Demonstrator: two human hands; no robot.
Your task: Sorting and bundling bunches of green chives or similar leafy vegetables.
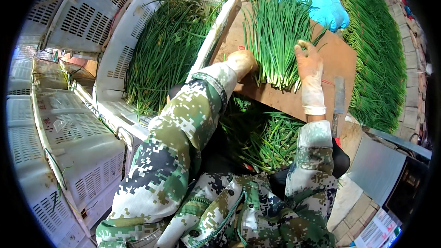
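A thick bunch of green Chinese chives point(280, 41) lies on a brown board point(336, 55), its pale cut ends towards me. My left hand point(242, 62), in a soiled light glove, rests against the left side of the bunch near those ends; its fingers are mostly hidden, so its hold cannot be told. My right hand point(309, 60), gloved too, is at the right side of the bunch with its fingers bent and thumb near the leaves. A red tie point(242, 47) shows beside my left hand. Under the board's near edge, loose chive leaves point(275, 137) lie in shadow.
A white plastic crate point(215, 31) with loose chives stands at the left, more white crates point(82, 137) beyond it. A bright blue bundle point(311, 0) lies at the board's far edge. Rows of bunched chives point(375, 65) line the right side. A metal strip point(339, 94) is on the board.
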